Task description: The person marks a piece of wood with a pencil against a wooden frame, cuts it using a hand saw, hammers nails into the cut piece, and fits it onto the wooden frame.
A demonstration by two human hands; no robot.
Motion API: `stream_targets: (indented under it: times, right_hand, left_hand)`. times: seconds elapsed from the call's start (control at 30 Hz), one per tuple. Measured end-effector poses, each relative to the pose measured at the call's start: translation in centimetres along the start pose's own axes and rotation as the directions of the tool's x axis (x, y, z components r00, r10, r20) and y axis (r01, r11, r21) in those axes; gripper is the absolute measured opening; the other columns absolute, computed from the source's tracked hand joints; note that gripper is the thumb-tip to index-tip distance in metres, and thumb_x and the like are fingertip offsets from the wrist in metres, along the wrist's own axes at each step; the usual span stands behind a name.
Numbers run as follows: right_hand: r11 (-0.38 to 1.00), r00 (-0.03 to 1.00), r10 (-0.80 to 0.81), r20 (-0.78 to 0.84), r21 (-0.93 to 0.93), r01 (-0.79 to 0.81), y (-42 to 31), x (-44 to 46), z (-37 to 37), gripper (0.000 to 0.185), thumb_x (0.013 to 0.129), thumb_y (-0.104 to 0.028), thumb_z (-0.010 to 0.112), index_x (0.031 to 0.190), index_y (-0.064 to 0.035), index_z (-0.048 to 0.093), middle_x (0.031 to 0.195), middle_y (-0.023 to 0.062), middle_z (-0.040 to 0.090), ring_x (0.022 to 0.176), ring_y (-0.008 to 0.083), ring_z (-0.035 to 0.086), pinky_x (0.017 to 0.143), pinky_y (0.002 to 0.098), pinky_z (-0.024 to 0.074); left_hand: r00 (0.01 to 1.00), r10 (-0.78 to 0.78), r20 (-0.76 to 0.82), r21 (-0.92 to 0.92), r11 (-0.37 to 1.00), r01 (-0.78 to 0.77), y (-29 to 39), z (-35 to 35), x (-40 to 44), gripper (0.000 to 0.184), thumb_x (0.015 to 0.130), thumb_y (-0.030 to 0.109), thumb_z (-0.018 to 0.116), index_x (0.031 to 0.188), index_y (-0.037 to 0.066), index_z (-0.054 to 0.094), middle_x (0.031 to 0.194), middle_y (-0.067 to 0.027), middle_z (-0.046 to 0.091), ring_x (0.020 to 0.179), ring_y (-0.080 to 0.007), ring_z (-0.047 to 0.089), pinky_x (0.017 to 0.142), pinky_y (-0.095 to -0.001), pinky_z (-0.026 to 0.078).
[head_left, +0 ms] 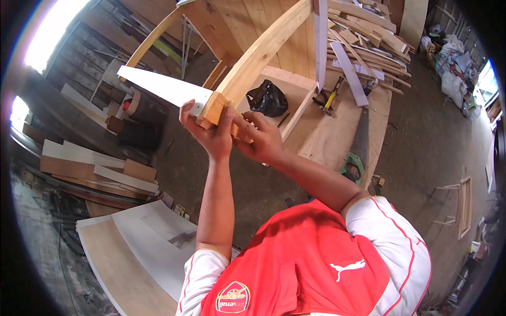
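My left hand [212, 134] is closed around a wooden block [212, 108], thumb and fingers on its sides. From the block a long, pale, tapered blade [163, 88] reaches to the left; its exact kind I cannot tell. My right hand [263, 138] is closed beside it, fingers pressed on the block's right end, partly hidden. Just behind the block is the lower end of a curved wooden rail [263, 45], part of a large wooden frame with a plank panel [224, 23]. I cannot tell whether block and rail touch.
A black plastic bag [267, 98] lies inside the frame's base. On the workbench [321, 142] at right are a yellow-handled hammer [332, 96], a green-handled handsaw [353, 167] and stacked wood strips [369, 39]. Board offcuts [100, 168] and large curved panels [132, 247] lie at left.
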State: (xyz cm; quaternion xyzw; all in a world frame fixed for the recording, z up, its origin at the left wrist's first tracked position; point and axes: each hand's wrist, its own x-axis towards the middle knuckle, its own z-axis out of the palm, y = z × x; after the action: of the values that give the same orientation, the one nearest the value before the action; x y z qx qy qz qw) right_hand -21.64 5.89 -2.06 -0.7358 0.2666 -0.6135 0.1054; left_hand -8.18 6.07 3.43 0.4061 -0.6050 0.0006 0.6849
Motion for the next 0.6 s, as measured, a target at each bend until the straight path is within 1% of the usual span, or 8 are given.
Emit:
stream_targets:
  times: [0.1, 0.13, 0.23, 0.27, 0.37, 0.4, 0.5, 0.6]
  right_hand:
    - [1.0, 0.999, -0.02, 0.029, 0.013, 0.02, 0.4, 0.0, -0.2, 0.071, 0.074, -0.015, 0.085, 0.141, -0.0104, 0.06, 0.117, 0.0191, 0.064, 0.096, 0.036, 0.069, 0.076, 0.0413, 0.0579]
    - [0.999, 0.999, -0.029, 0.024, 0.032, 0.028, 0.4, 0.2, -0.3, 0.072, 0.073, -0.014, 0.085, 0.141, -0.0104, 0.06, 0.117, 0.019, 0.064, 0.095, 0.0364, 0.069, 0.076, 0.0417, 0.0578]
    - [0.999, 0.998, -0.017, 0.052, 0.046, 0.014, 0.1, 0.3, -0.7, 0.073, 0.073, -0.014, 0.086, 0.141, -0.0101, 0.06, 0.118, 0.0192, 0.065, 0.097, 0.0367, 0.069, 0.077, 0.0415, 0.0576]
    - [1.0, 0.998, -0.007, 0.062, 0.019, 0.006, -0.1, 0.2, -0.6, 0.075, 0.072, -0.013, 0.086, 0.142, -0.0088, 0.059, 0.119, 0.0191, 0.065, 0.099, 0.0371, 0.068, 0.08, 0.0425, 0.0571]
    - [0.999, 0.999, -0.003, 0.045, 0.038, 0.001, -0.1, -0.3, -0.1, 0.071, 0.077, -0.02, 0.084, 0.144, -0.0161, 0.059, 0.112, 0.016, 0.066, 0.093, 0.0332, 0.069, 0.075, 0.0408, 0.0578]
    - [0.999, 0.999, -0.008, 0.037, 0.038, 0.007, -0.2, -0.2, 0.0, 0.071, 0.077, -0.019, 0.084, 0.144, -0.0162, 0.059, 0.112, 0.016, 0.066, 0.093, 0.0333, 0.069, 0.075, 0.0408, 0.0579]
    - [0.999, 0.999, -0.024, 0.021, 0.032, 0.024, -0.2, 0.0, 0.1, 0.071, 0.077, -0.018, 0.084, 0.144, -0.0166, 0.06, 0.114, 0.0159, 0.067, 0.095, 0.0335, 0.069, 0.075, 0.041, 0.0582]
    - [0.999, 0.999, -0.031, 0.031, 0.025, 0.03, 0.0, 0.3, 0.0, 0.072, 0.076, -0.018, 0.085, 0.144, -0.0165, 0.06, 0.115, 0.0158, 0.067, 0.096, 0.0335, 0.07, 0.076, 0.0411, 0.0583]
  left_hand:
    - [0.999, 0.044, -0.002, 0.017, 0.999, -0.044, 0.0, 0.0, 0.1, 0.08, 0.081, 0.008, 0.088, 0.141, 0.007, 0.034, 0.138, -0.01, 0.037, 0.125, -0.0222, 0.042, 0.106, -0.0395, 0.04]
    - [0.997, 0.078, 0.006, 0.074, 0.994, -0.079, 0.1, 0.0, 0.2, 0.079, 0.081, 0.006, 0.087, 0.14, 0.007, 0.036, 0.138, -0.0095, 0.036, 0.125, -0.0221, 0.042, 0.106, -0.0394, 0.04]
    - [0.999, -0.04, -0.027, -0.108, 0.993, 0.036, 0.1, 0.6, -0.1, 0.077, 0.082, 0.003, 0.085, 0.141, 0.008, 0.035, 0.137, -0.0086, 0.036, 0.125, -0.0217, 0.042, 0.106, -0.0388, 0.04]
    - [0.998, -0.059, -0.014, -0.181, 0.982, 0.055, 0.4, 0.7, 0.0, 0.075, 0.083, 0.0, 0.082, 0.14, 0.01, 0.034, 0.135, -0.0082, 0.037, 0.123, -0.0206, 0.044, 0.103, -0.0374, 0.044]
    - [0.997, -0.072, -0.01, -0.178, 0.982, 0.069, 1.0, 0.6, 0.1, 0.074, 0.084, -0.001, 0.081, 0.14, 0.011, 0.034, 0.133, -0.0078, 0.037, 0.122, -0.0193, 0.046, 0.098, -0.0358, 0.048]
    - [0.997, -0.073, -0.001, -0.197, 0.978, 0.072, 0.8, 0.6, 0.1, 0.073, 0.084, -0.001, 0.081, 0.139, 0.011, 0.034, 0.133, -0.0073, 0.038, 0.12, -0.0188, 0.047, 0.096, -0.0354, 0.05]
    - [0.991, -0.136, -0.001, -0.292, 0.947, 0.13, 1.0, 0.7, -0.2, 0.073, 0.084, -0.001, 0.081, 0.14, 0.011, 0.034, 0.133, -0.0072, 0.038, 0.121, -0.0189, 0.047, 0.097, -0.0359, 0.049]
    - [0.993, -0.116, -0.009, -0.235, 0.966, 0.111, 0.0, 0.4, -0.5, 0.073, 0.085, 0.0, 0.081, 0.139, 0.011, 0.034, 0.133, -0.0073, 0.038, 0.121, -0.0187, 0.047, 0.099, -0.0364, 0.048]
